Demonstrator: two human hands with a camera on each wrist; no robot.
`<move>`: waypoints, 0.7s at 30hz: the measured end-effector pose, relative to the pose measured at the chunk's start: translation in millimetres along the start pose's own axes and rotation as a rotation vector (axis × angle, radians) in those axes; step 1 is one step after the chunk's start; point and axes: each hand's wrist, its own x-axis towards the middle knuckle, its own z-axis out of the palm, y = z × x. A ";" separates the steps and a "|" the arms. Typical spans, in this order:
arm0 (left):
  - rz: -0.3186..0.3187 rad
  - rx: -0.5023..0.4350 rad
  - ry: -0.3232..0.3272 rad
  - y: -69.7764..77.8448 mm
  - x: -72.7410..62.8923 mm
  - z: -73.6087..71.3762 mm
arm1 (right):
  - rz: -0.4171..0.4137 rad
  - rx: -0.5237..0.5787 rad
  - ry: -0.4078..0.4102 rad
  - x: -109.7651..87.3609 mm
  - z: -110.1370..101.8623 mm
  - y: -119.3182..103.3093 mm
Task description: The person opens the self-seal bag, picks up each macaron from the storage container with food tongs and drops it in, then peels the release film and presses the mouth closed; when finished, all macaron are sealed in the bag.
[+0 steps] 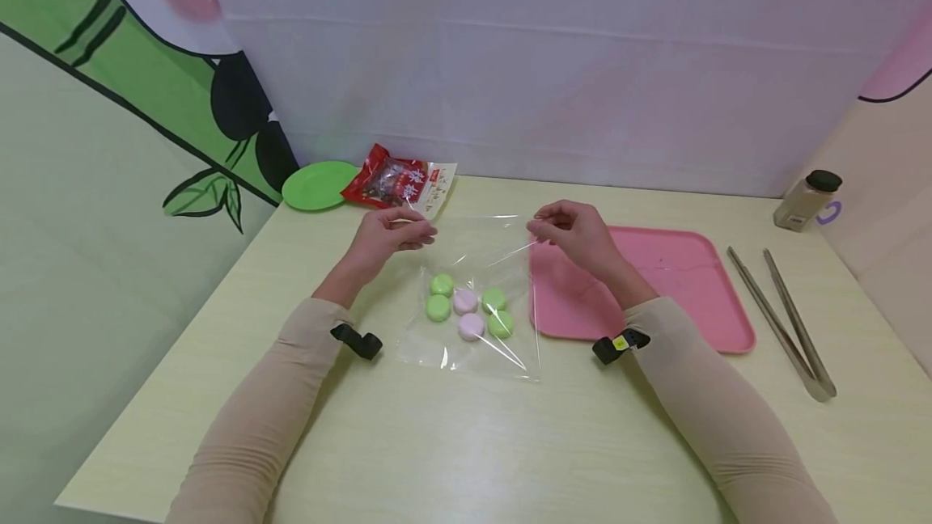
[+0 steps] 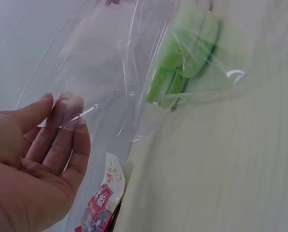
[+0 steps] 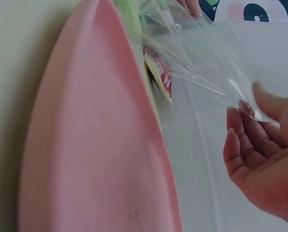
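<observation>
A clear plastic bag (image 1: 429, 346) lies in the middle of the table, its far end raised between two hands. Inside sit several round green and pale purple macaron-like pieces (image 1: 471, 327), grouped toward the near half. The left hand (image 1: 393, 234) pinches the bag's left top corner between thumb and fingers; the left wrist view shows the film (image 2: 100, 63) over the fingertips. At the other corner, the right hand (image 1: 575, 237) pinches the film between thumb and fingers, above the pink tray's left part. In the right wrist view, this right hand (image 3: 260, 140) grips the film's edge.
A pink tray (image 1: 684, 281) lies right of the bag, with metal tongs (image 1: 794, 330) beyond it. A black-lidded jar (image 1: 807, 200) stands at the far right. Toward the back left are a green plate (image 1: 317, 186) and a red-and-white snack packet (image 1: 396, 180). A patterned cloth (image 1: 524, 79) hangs behind.
</observation>
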 end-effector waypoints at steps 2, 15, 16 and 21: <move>-0.005 0.011 -0.007 1.5 -0.8 -0.1 | 0.017 -0.013 0.006 -0.1 -0.2 -0.4; -0.004 0.150 0.070 21.9 -5.5 -7.1 | 0.258 0.054 -0.018 5.8 -0.3 -14.2; -0.013 0.161 0.073 22.0 -5.7 -7.7 | 0.272 0.068 -0.021 6.1 0.7 -14.7; -0.093 0.202 0.070 20.7 -5.3 -8.5 | 0.329 0.086 -0.024 7.4 6.2 -11.4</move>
